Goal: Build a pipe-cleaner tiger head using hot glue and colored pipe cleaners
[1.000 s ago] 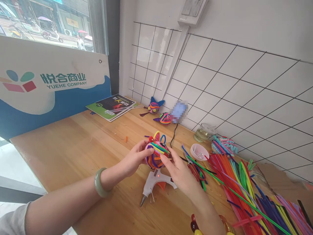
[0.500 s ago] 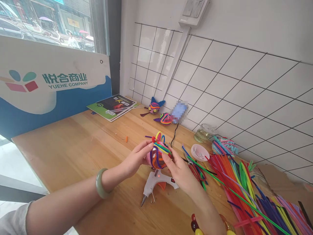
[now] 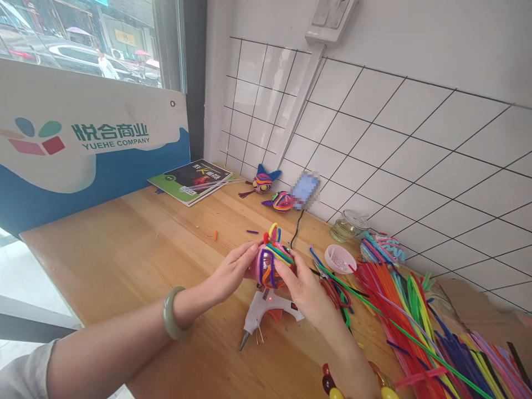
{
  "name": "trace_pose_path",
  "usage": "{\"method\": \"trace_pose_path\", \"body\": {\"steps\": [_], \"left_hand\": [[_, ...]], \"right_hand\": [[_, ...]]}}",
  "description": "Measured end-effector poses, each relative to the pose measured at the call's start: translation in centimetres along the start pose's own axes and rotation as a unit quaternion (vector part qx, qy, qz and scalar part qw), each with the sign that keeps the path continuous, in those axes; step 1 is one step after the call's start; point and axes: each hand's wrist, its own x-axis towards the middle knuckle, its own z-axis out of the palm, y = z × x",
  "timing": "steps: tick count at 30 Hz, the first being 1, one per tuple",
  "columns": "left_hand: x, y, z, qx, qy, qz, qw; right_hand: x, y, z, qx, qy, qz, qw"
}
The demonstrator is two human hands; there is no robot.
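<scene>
Between both hands, above the table, is a round ball wrapped in pipe cleaners of purple, orange, green, yellow and pink. Yellow, red and blue loops stand up from its top. My left hand grips the ball's left side, thumb along the upper edge. On the right side, my right hand holds it with the thumb across the front. Part of the ball's shiny surface shows between the strips. Just below lies a white glue gun with a small red light lit, its nozzle pointing toward me.
Loose pipe cleaners spread over the right side, beside a pink bowl of small clear pieces and a glass jar. Two wrapped balls, one a fish-like figure, sit by the wall near a phone. A book lies at the back left.
The ball has turned a little in my hands and shifted slightly right. A short purple piece on the table behind now shows fully. Both hands keep their hold.
</scene>
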Motion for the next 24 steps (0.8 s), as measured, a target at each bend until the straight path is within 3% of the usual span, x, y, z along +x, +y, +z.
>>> {"method": "trace_pose_path", "body": {"steps": [4, 8, 13, 18, 21, 24], "left_hand": [[0.1, 0.5, 0.1, 0.033, -0.006, 0.012, 0.999], [0.5, 1.2, 0.0, 0.05, 0.034, 0.022, 0.998], [1.8, 2.3, -2.1, 0.072, 0.177, 0.092, 0.977], [3.6, 3.8, -6.1, -0.071, 0.331, 0.141, 0.93], [3.9, 4.0, -6.7, -0.105, 0.343, 0.152, 0.921], [3.1, 3.5, -4.9, 0.033, 0.287, 0.189, 0.938]], "right_hand": [[-0.1, -0.3, 0.0, 0.09, -0.012, 0.021, 0.996], [-0.1, -0.7, -0.8, 0.172, -0.061, 0.09, 0.979], [0.8, -0.3, -2.9, 0.259, -0.048, 0.121, 0.957], [1.6, -0.4, -5.3, 0.34, 0.02, 0.098, 0.935], [1.7, -0.6, -5.5, 0.363, 0.057, 0.089, 0.926], [1.7, -0.6, -4.4, 0.345, 0.072, 0.088, 0.932]]}}
